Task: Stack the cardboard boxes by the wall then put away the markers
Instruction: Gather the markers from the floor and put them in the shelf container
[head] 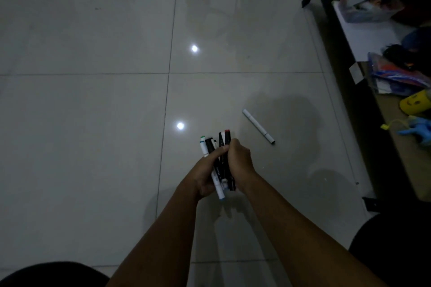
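Markers are in one bundle above the tiled floor, held by both hands: the left hand curls its fingers around them from the left, the right hand grips them from the right. One white marker lies alone on the floor, to the right of the hands and near the low shelf at the right edge.

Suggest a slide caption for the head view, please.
Both hands grip a bundle of markers; one marker lies on the floor.

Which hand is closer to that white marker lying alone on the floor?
Right. The right hand is just below-left of the white marker; the left hand sits farther left, gripping the marker bundle.
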